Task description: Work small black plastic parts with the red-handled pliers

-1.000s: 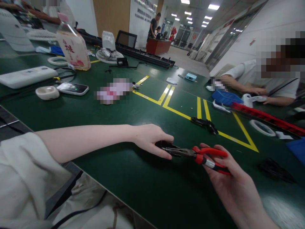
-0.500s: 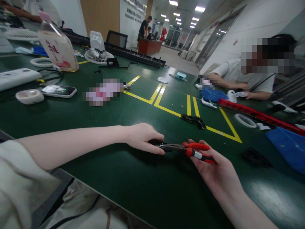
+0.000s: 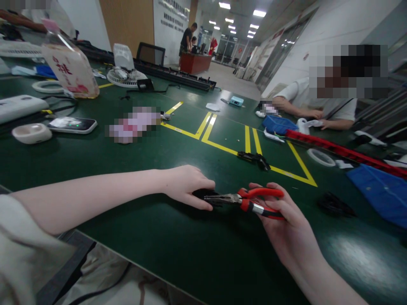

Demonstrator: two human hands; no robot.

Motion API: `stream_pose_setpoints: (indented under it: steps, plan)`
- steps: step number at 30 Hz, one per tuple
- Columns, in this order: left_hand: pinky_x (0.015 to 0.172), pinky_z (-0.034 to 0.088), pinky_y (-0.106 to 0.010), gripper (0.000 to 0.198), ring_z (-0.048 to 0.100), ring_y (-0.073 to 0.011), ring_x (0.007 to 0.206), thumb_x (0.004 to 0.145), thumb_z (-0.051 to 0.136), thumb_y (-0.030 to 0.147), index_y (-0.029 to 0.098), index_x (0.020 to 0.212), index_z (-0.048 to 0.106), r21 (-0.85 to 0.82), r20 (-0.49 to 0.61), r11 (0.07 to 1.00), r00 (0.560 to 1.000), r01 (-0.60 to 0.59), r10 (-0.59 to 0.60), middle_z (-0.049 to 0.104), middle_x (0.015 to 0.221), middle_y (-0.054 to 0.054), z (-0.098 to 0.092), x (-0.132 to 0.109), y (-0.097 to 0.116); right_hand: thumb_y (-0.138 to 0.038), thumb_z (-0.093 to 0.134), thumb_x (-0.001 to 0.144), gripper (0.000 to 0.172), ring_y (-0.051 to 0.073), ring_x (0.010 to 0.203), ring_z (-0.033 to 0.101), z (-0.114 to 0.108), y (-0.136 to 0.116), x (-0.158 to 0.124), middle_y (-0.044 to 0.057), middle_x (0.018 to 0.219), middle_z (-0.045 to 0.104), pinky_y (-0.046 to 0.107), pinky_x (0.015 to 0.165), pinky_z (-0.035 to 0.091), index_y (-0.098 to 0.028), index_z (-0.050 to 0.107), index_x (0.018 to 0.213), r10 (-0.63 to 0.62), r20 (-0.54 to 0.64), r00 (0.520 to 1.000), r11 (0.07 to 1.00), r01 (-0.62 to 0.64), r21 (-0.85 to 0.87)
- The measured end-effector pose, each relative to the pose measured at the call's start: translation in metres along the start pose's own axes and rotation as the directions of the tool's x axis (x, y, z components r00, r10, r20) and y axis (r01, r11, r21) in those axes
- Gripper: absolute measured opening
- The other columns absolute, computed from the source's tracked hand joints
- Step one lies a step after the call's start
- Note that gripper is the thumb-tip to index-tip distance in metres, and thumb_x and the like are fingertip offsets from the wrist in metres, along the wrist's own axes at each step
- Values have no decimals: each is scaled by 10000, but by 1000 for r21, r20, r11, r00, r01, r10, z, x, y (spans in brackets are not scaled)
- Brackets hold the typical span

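Observation:
My right hand (image 3: pixel 288 212) grips a pair of long-nose pliers (image 3: pixel 249 200) with red and black handles, which are spread a little apart. The pliers' metal jaws point left, to a small black part (image 3: pixel 203 195) that my left hand (image 3: pixel 187 184) holds between thumb and fingers. Much of this part is covered by my left hand, so its kind is unclear. Whether the jaws touch it or lie just in front of it, I cannot tell. Beyond my hands, a black jointed piece (image 3: pixel 254 159) rests by the yellow tape lines.
On the green table (image 3: pixel 203 262) lie a black bundle (image 3: pixel 335 204) and a blue pouch (image 3: pixel 381 192) at right. A drink bottle (image 3: pixel 71 63), a phone (image 3: pixel 72 124) and a small white fan (image 3: pixel 125 67) are at left. Across the table sits another person (image 3: pixel 305 97).
The pliers' handles have spread wider in my right hand. The camera view has shifted slightly; my left hand still holds the black part.

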State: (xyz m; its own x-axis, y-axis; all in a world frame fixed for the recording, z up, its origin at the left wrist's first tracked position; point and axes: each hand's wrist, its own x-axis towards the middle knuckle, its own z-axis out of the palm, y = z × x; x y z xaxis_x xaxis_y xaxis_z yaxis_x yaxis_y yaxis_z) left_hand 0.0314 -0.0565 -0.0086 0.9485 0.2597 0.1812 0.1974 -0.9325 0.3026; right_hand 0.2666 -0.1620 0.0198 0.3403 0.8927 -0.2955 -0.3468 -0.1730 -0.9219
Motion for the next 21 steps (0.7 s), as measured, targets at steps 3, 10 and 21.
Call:
stream_pose_setpoints:
  steps: [3,10,21]
  plan:
    - [605,381,-274,373,571,-165,633,935,549,557,187,934,587,2,3,1000,1000,0,0,626,727,-13,0,0,1,-173,763,557,502,258,987,732,1,-1,-2,40,1032,754,282,768,625,-252,563,1011,-25,8,1000,1000,25,-15]
    - [599,381,-273,372,566,-165,624,951,522,555,187,938,579,6,5,1000,1000,30,-30,622,713,-8,-1,1,2,-99,706,582,539,275,1012,724,-2,-2,6,106,1077,738,313,798,626,-215,530,1078,56,-42,998,998,-55,31]
    - [603,390,-266,362,577,-157,619,920,576,550,189,930,578,0,-7,1000,1000,4,-4,640,721,-8,0,1,2,-86,666,623,545,278,1046,711,0,-1,4,113,1122,714,329,835,623,-210,504,1129,79,-32,996,997,-78,22]
